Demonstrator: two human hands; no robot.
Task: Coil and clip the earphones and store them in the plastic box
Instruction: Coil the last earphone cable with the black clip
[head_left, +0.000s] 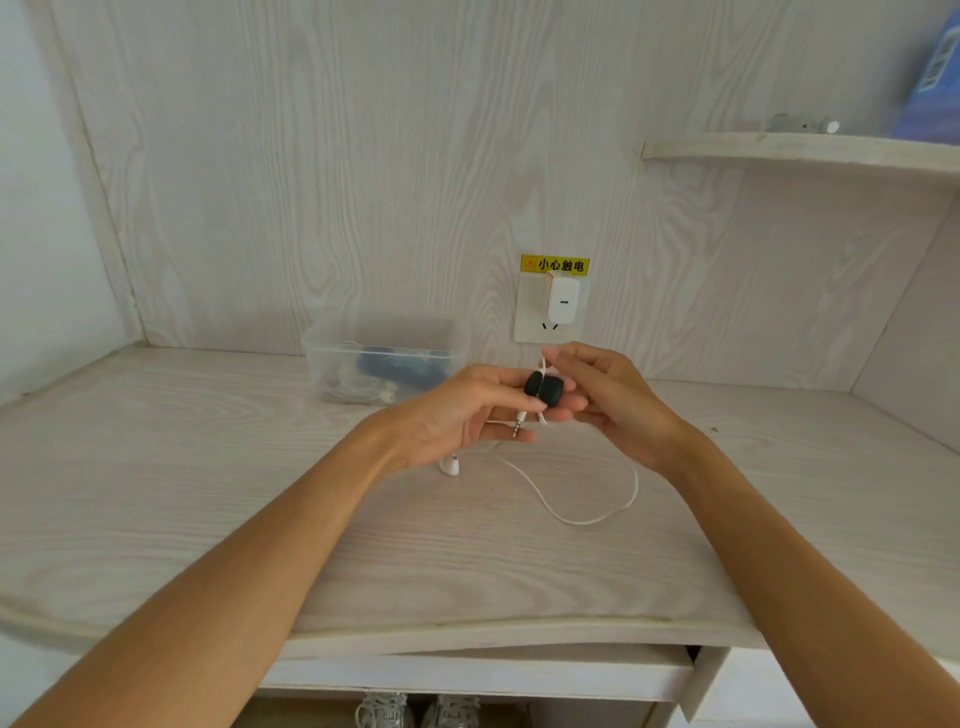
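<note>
The coiling step is under way, judging by how much cord is loose. The left hand (467, 410) grips a black cord clip (544, 388) between thumb and fingers, with the metal jack plug (518, 423) hanging just below it against the palm. The right hand (602, 400) pinches the white earphone cable (597, 512) where it enters the slot in the clip, at the far side of it. Most of the cable lies in a slack loop on the tabletop (208, 467), trailing toward the near right, and one earbud (450, 464) rests on the surface just below the left wrist. The next move seems to call for drawing that slack up and winding it turn by turn around the clip, keeping the plug from slipping out. The clear plastic box (384, 358) stands at the far side, left of the hands, already holding some blue and white items, so the way to it looks open. On the wall behind, a white charger (562, 300) sits in a socket under a yellow warning label (555, 264), and a shelf (810, 150) juts out at the upper right.
</note>
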